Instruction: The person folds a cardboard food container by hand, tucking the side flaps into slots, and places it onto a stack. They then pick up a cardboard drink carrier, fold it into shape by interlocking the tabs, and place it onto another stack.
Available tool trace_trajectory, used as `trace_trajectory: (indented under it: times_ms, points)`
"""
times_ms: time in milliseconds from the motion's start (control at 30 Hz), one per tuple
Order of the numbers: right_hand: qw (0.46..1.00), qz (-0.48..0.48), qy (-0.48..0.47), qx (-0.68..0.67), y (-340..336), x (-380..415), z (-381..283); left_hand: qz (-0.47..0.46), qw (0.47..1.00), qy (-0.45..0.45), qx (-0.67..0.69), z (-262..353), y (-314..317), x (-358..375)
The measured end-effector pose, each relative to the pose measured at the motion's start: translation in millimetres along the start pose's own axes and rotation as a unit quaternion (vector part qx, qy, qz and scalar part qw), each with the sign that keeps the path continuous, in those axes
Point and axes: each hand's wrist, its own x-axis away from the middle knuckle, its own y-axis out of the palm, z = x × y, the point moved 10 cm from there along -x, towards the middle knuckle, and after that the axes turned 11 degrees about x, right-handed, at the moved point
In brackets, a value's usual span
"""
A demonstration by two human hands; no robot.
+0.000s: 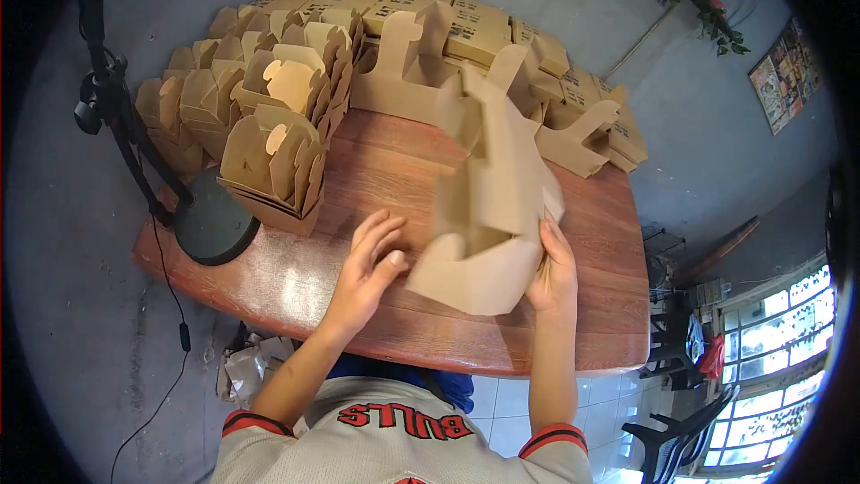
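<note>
A brown cardboard box (506, 179), part-folded with loose flaps, is tilted above the front of the table and blurred by motion at its far end. My right hand (554, 264) grips its near right side, thumb on the outer face; some of the fingers are hidden behind the cardboard. To the left of the box, my left hand (370, 264) is apart from it, fingers loosely spread and nothing in them.
Stacked open cartons (273, 166) crowd the left of the wooden table (376, 161). Handled boxes (394, 81) and flat printed boxes (479, 27) line the back. A black stand's round base (215, 220) sits at the left edge. A chair (685, 430) is on the right.
</note>
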Motion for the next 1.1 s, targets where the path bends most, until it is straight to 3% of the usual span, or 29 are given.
trace_trajectory:
  times_ms: [133,333,433,567,700,733,833,867,967,1100]
  points:
    - [0.986,-0.133,-0.008,-0.099,21,19,-15,-0.019,0.998,0.055,-0.027,39,17,-21]
    - [0.981,-0.141,-0.045,-0.124,17,40,-38,-0.108,0.941,0.264,-0.180,127,70,-56]
    - [0.984,-0.114,-0.053,-0.126,6,45,-38,-0.142,0.968,0.198,-0.061,134,97,-68]
    - [0.988,-0.080,-0.059,-0.116,-8,46,-35,-0.084,0.930,0.257,-0.249,145,112,-76]
    - [0.991,-0.046,-0.066,-0.106,-23,46,-34,-0.064,0.916,0.306,-0.251,149,114,-76]
    - [0.992,-0.036,-0.068,-0.104,-28,47,-34,-0.058,0.902,0.357,-0.236,155,116,-67]
    - [0.993,-0.004,-0.075,-0.093,-43,42,-36,-0.084,0.903,0.358,-0.224,159,114,-58]
    - [0.993,0.007,-0.076,-0.088,-49,39,-36,-0.084,0.867,0.411,-0.269,164,116,-53]
    - [0.993,0.052,-0.078,-0.072,-69,26,-41,-0.149,0.918,0.324,-0.176,152,112,-61]
    - [0.991,0.097,-0.075,-0.044,-95,11,-47,-0.146,0.886,0.368,-0.243,159,118,-54]
